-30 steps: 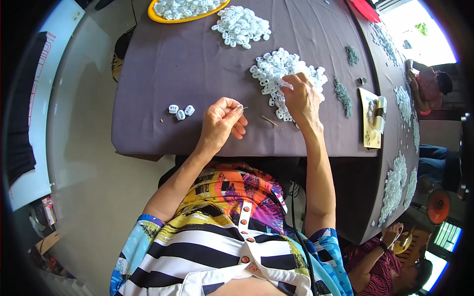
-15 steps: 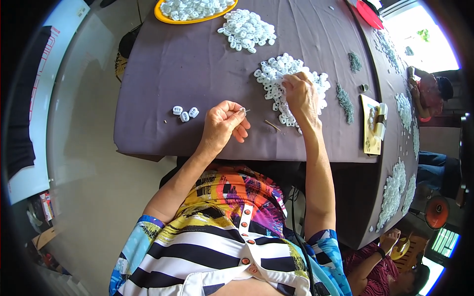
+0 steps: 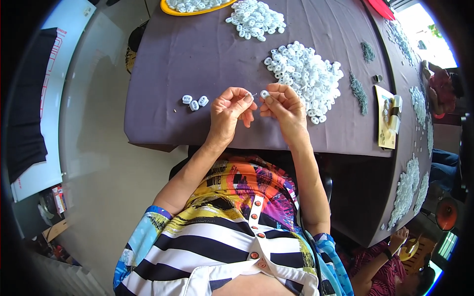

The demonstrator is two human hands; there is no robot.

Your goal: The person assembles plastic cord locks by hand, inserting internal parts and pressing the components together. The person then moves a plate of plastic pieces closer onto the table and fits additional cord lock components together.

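Note:
Over the near part of the table, my two hands face each other with their fingertips close together. My left hand [image 3: 226, 113] pinches a small whitish part [image 3: 250, 95] with a thin pin-like end pointing right; its exact kind is too small to make out. Between thumb and fingers of my right hand [image 3: 288, 109] is a white oval cord lock piece [image 3: 265, 93]. The two parts are apart. Just beyond my right hand lies a large heap of white cord lock pieces [image 3: 316, 81]. Three white cord locks [image 3: 194, 103] lie left of my left hand.
Farther back are another white heap [image 3: 255, 20] and a yellow tray [image 3: 190, 13] of pieces. To the right lie grey-green piles of small parts [image 3: 359, 93], a yellow card [image 3: 385, 130] and a clear roll [image 3: 395, 116]. Other people sit by the adjoining table at right.
My right hand has come back from the heap toward my left hand, now with a white cord lock piece. The thin brown stick is out of sight. The view has shifted slightly.

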